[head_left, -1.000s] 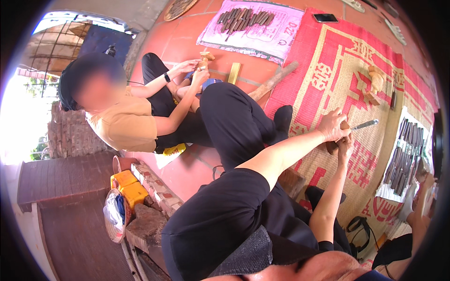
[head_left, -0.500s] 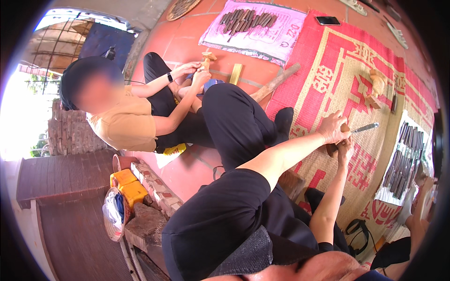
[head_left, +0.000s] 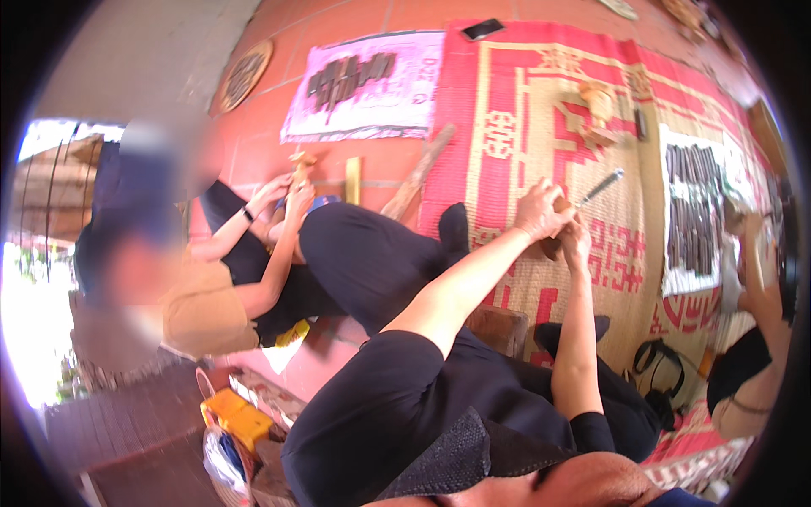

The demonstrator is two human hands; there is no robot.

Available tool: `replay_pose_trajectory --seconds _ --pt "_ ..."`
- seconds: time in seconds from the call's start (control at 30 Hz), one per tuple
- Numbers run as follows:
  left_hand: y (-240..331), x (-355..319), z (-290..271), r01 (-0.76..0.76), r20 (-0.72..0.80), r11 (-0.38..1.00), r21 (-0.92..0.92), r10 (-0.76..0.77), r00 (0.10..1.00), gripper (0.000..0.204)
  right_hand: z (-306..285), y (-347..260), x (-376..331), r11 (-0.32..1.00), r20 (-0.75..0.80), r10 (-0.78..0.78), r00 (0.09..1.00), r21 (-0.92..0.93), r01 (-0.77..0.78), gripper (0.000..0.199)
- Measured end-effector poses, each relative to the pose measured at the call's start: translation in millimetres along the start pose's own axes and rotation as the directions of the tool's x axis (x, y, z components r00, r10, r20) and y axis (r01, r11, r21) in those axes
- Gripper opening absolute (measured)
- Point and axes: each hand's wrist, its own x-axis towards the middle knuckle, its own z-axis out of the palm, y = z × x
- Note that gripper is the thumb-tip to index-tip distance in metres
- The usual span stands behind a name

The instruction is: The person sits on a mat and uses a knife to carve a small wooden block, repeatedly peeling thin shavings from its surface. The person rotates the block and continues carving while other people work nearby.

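Observation:
Out over the mat, my hands are close together. My left hand [head_left: 541, 211] is closed around a brown wooden piece [head_left: 551, 248], which my fingers largely cover. Just beside it, my right hand [head_left: 577, 240] is closed too, its fingertips at the lower end of a chisel [head_left: 601, 187]. The metal shaft points away to the upper right; its handle end is hidden between my hands. Farther off on the mat lies a pale carved wooden figure [head_left: 598, 103] on a base, with a dark narrow tool [head_left: 640, 124] to its right.
To my left, a seated person [head_left: 211, 313] holds a light carved wooden piece [head_left: 302, 160]. Dark tools lie on a pink cloth [head_left: 414, 101] and on a white sheet [head_left: 714, 139]. A wooden block [head_left: 498, 329] sits by my legs. Another person's arm [head_left: 760, 275] shows at right.
The view has swung right, so the scene sits further left in the picture. My hands stay together on the wooden piece and chisel; the chisel now points more steeply upward in the picture.

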Motion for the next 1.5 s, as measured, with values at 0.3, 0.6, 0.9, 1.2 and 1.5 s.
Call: replay_pose_trajectory --seconds 0.3,0.6,0.9,1.2,1.5 --pt "-3 1 3 0.026 0.031 0.999 -0.022 -0.025 0.999 0.033 -13 35 3 0.979 -0.299 0.033 0.954 -0.182 -0.091 0.021" --pt "-17 5 1 0.013 0.035 1.000 -0.019 -0.012 0.999 0.031 2 21 12 0.948 -0.277 0.189 0.942 -0.198 -0.248 0.018" --pt "-23 4 -2 0.067 -0.005 0.996 -0.052 -0.067 0.998 0.030 7 -4 -4 0.891 -0.125 -0.286 0.950 -0.400 0.216 0.018" --pt "-7 3 7 -0.021 0.033 0.999 0.048 0.019 0.999 0.033 -10 8 10 0.948 -0.328 0.288 0.900 -0.036 -0.316 0.021" --pt "7 7 11 -0.012 0.080 0.996 0.089 0.005 0.997 0.033 3 15 2 0.985 -0.253 0.086 0.964 -0.122 -0.120 0.015"
